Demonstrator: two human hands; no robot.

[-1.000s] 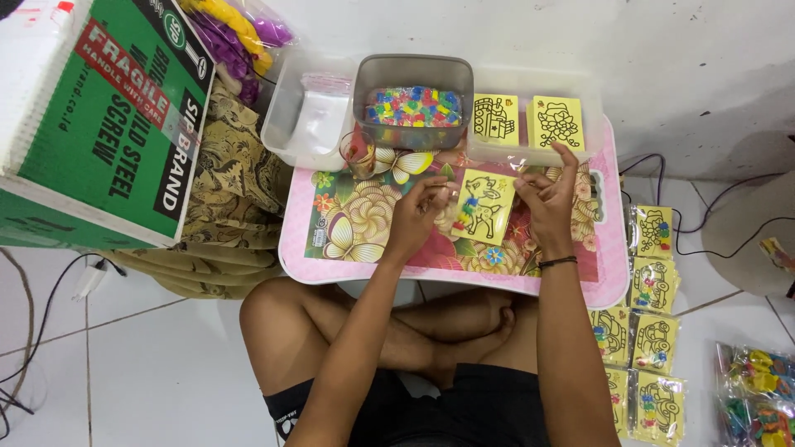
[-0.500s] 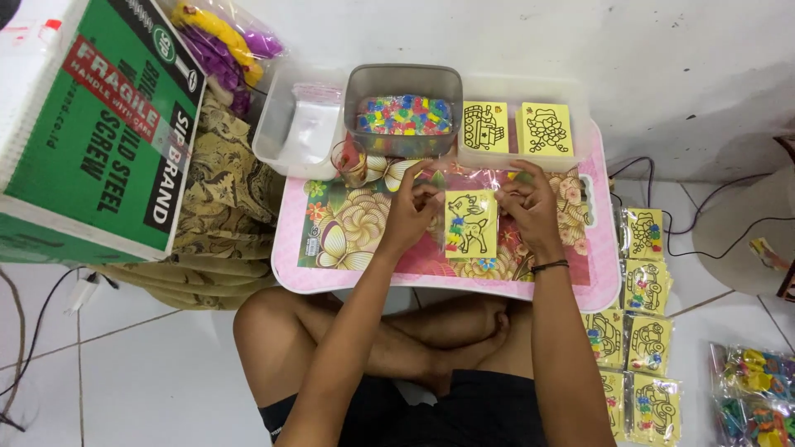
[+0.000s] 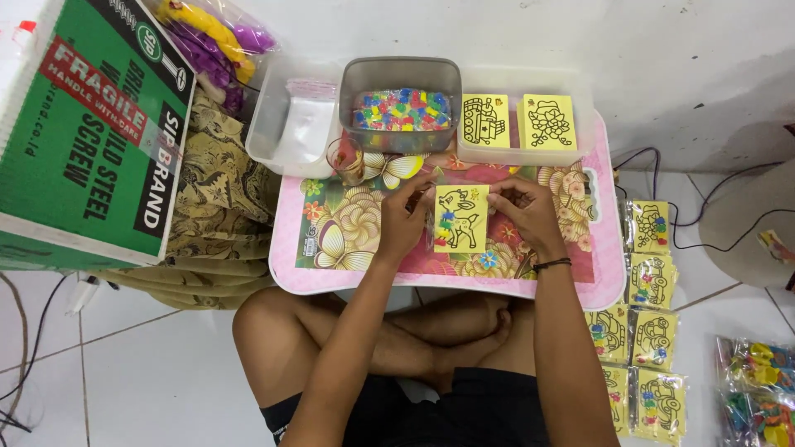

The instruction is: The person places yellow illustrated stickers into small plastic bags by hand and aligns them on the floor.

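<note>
Lowered slightly since earlier, yellow picture card lies flat on pink tray, pinched between left hand and right hand at its side edges.

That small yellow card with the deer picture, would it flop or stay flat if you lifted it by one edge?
The small yellow deer card looks thin and flat, so probably light and slightly bendy. Left hand and right hand pinch its edges. Its clear wrapper may be slippery.
</note>
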